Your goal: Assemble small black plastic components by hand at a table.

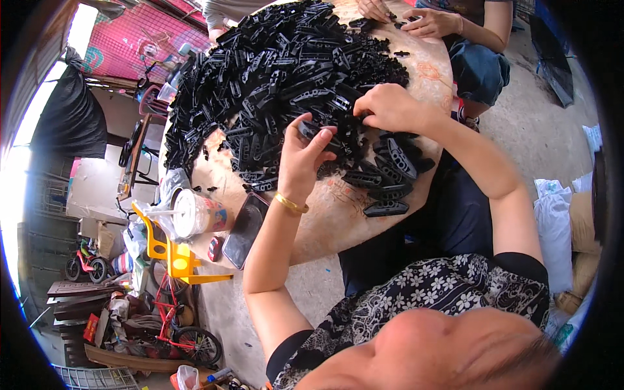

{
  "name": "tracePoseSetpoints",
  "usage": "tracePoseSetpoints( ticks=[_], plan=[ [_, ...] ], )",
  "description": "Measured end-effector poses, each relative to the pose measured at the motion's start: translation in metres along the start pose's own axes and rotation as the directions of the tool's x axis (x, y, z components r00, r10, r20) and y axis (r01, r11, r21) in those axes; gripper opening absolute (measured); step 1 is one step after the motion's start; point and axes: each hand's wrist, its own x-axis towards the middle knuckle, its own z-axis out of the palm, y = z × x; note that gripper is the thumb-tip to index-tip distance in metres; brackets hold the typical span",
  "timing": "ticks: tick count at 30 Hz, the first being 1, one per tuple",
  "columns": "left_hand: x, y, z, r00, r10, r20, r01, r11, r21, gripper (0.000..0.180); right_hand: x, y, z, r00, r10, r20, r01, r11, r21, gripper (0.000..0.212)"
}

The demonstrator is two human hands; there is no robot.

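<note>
My left hand (299, 166) is closed around a black plastic part (311, 129), thumb on one side and fingers on the other, above the near edge of a big heap of similar black parts (279, 71). The fingertips of my right hand (395, 110) are pinched together at the small black pieces on the heap's right side. What they hold, if anything, is too small to make out. A separate group of long, curved black parts (395, 162) lies on the round table (312, 227) below my right hand.
By my left forearm are a dark phone (246, 229), a lidded plastic cup (203, 214) with a straw and a small red-and-black object (214, 248). A yellow chair (174, 259) stands left. Another person's hands (426, 23) handle pieces across the table; a second person sits at the far left.
</note>
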Motion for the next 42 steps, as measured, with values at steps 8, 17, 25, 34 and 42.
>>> tracePoseSetpoints(
  ticks=[8,17,25,34,42],
  plan=[
    [-0.007,-0.004,0.01,0.99,-0.037,0.133,0.058,0.987,-0.153,0.05,-0.008,-0.011,-0.009,0.964,0.063,-0.257,0.006,0.966,0.259,0.014],
    [-0.009,-0.017,0.014,0.996,0.039,0.075,-0.038,0.999,-0.006,0.036,-0.019,-0.048,-0.008,0.903,-0.153,-0.401,0.295,0.9,0.32,0.011],
    [-0.009,-0.02,0.016,0.997,0.068,0.041,-0.063,0.991,-0.122,0.037,-0.02,-0.051,-0.01,0.83,-0.369,-0.417,0.41,0.912,0.008,0.01],
    [-0.017,-0.004,0.021,0.981,0.175,0.087,-0.175,0.984,-0.005,0.029,-0.023,-0.056,-0.019,0.975,0.023,-0.219,0.099,0.843,0.529,0.028],
    [-0.028,-0.001,0.026,0.934,0.341,0.11,-0.353,0.827,0.438,0.035,-0.021,-0.049,-0.017,0.995,0.001,-0.1,0.065,0.752,0.656,0.035]
  ],
)
